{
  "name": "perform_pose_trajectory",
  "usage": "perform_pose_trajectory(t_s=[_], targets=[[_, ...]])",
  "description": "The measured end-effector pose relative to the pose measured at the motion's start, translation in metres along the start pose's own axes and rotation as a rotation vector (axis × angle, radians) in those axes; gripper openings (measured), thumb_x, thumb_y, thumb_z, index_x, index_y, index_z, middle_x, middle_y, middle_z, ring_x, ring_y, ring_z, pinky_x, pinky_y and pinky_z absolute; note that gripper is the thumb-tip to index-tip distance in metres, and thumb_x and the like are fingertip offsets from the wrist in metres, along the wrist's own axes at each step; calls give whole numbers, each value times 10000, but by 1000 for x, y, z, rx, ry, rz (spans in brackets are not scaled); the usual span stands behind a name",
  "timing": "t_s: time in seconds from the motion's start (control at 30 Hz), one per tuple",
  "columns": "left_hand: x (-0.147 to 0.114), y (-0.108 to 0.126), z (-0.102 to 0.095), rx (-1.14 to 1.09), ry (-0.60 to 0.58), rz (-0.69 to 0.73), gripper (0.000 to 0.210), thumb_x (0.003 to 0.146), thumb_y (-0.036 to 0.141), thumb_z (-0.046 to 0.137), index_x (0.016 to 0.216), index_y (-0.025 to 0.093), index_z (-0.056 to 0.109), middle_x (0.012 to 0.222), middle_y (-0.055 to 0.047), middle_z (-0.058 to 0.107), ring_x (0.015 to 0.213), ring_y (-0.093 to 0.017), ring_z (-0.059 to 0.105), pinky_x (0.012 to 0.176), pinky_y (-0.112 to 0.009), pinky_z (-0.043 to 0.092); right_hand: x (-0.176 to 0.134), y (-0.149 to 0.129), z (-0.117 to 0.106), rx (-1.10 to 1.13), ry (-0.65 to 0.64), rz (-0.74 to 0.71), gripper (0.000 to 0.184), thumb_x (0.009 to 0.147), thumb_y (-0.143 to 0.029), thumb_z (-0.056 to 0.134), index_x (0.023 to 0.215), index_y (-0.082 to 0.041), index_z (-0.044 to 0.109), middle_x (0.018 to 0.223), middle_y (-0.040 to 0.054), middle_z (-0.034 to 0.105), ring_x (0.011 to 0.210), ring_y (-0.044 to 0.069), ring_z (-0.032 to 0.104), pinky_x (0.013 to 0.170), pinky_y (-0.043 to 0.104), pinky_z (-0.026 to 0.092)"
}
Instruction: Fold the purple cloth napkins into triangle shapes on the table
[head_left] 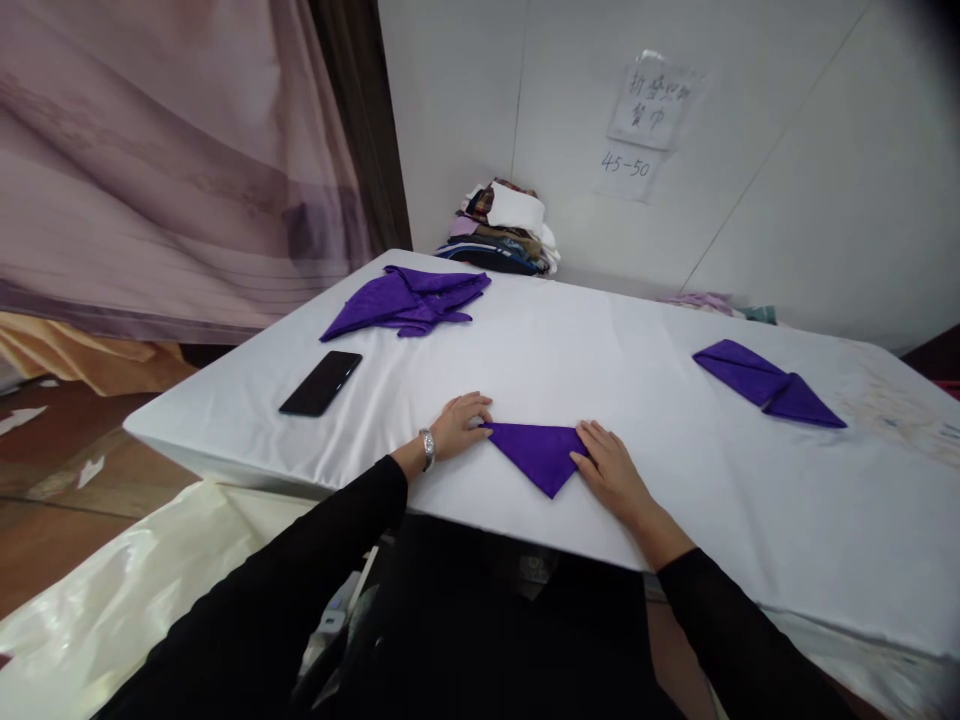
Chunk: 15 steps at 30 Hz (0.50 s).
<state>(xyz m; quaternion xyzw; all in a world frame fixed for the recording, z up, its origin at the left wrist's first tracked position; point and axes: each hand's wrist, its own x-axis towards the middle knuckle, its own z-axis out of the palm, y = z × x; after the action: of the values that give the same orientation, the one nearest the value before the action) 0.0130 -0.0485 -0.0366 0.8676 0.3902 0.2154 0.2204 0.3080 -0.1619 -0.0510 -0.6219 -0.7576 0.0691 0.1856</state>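
A purple cloth napkin [541,455], folded to a triangle, lies flat near the table's front edge with one point towards me. At its left corner, the thumb and fingers of my left hand [456,427] are closed on the cloth. My right hand [611,470] rests on the right corner, fingers stretched out and thumb apart from them; the fingertips cover part of the edge. To the right lies another folded purple napkin [739,375], long with pointed ends. A loose, crumpled heap of purple cloth [397,300] sits at the far left.
A black phone [321,384] lies on the white-covered table [585,340], left of my hands. Behind the table is a stack of folded clothes [502,230] against the wall. Paper signs [646,105] hang there. A pink curtain [172,160] hangs at the left.
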Motion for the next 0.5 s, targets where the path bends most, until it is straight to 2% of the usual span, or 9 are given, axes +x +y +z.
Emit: perform_pose_trajectory(t_s=[0.27,0.5], targets=[[-3,3,-1,13,-62,-9,65,775,295,581,766,233,599,1236,-12,571,1291,-239,359,1073,-521,212,-1,2,2,-14,-1,-16,500,918,-455,345,1356,-222,401,1402,91,407,1328,257,292,1059,501,242],[-8,8,-2,25,-78,-6,165,847,296,468,766,222,591,1235,-22,569,1303,-226,338,1076,-513,187,0,0,0,-19,-3,-20,490,918,-450,354,1344,-217,419,1396,88,417,1327,252,297,1059,496,244]])
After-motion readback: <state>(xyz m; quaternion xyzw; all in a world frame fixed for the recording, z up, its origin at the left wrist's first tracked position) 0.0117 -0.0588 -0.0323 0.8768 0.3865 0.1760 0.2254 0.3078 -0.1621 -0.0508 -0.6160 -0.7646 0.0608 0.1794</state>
